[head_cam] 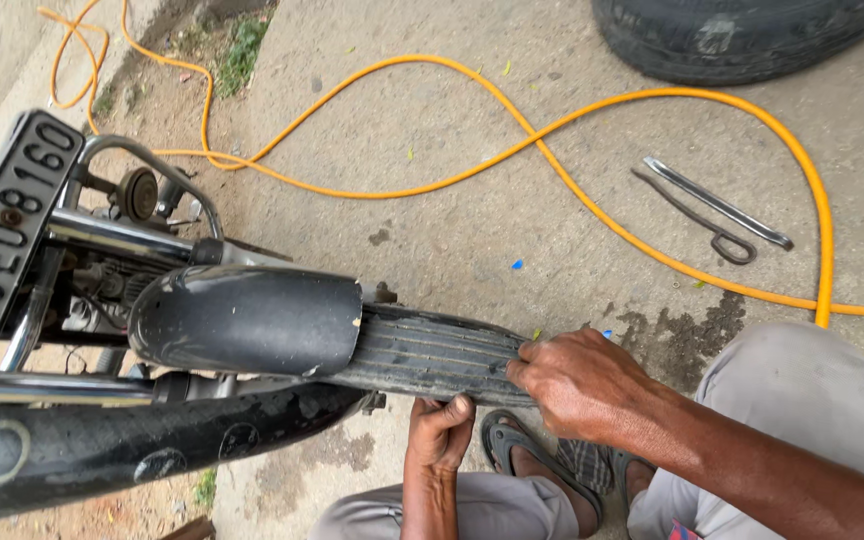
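Observation:
A motorcycle's front tyre (422,350), black with ribbed tread, juts toward me from under a black mudguard (247,320). My right hand (577,380) lies on top of the tyre's near end, fingers pressed on the tread. My left hand (439,430) grips the tyre's lower sidewall from beneath, thumb up against the rubber. I am squatting, grey trousers and sandalled feet (532,460) below the wheel.
A yellow hose (572,180) loops across the concrete floor. Two metal tyre levers (717,210) lie to the right of the hose's crossing. Another tyre (732,35) rests at the top right. The motorcycle's number plate (7,235) and chrome forks (112,235) fill the left.

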